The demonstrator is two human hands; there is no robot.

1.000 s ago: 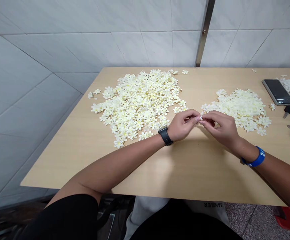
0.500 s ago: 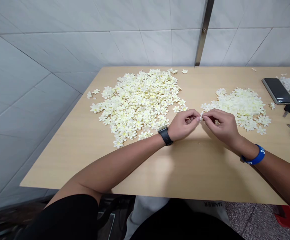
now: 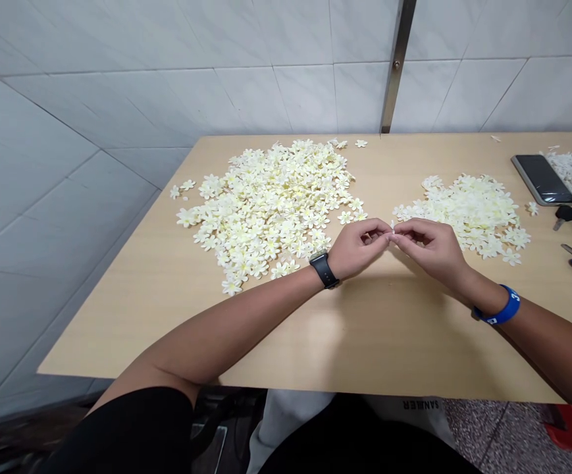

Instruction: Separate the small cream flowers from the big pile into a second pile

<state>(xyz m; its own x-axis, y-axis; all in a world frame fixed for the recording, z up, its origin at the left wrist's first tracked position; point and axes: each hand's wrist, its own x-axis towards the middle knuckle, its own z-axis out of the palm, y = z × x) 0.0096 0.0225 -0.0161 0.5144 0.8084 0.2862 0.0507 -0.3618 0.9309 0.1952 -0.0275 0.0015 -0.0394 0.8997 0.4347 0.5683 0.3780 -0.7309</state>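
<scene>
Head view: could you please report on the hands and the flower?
Left hand and right hand pinch one small white flower between them. Large flower pile by left, smaller pile behind right. Nothing blocking.

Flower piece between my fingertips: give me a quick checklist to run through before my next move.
1. Grip on the flower piece: ok, left hand and right hand both pinch it at the fingertips.
2. Which way the piece faces: cannot tell, it is too small and mostly covered.
3. Bare table under the hands: ok.
4. Reach to the large flower pile beside the left hand and the smaller pile just behind the right: ok, both look close.
5. Clearance from the phone: ok, it lies at the far right, apart from the hands.
</scene>
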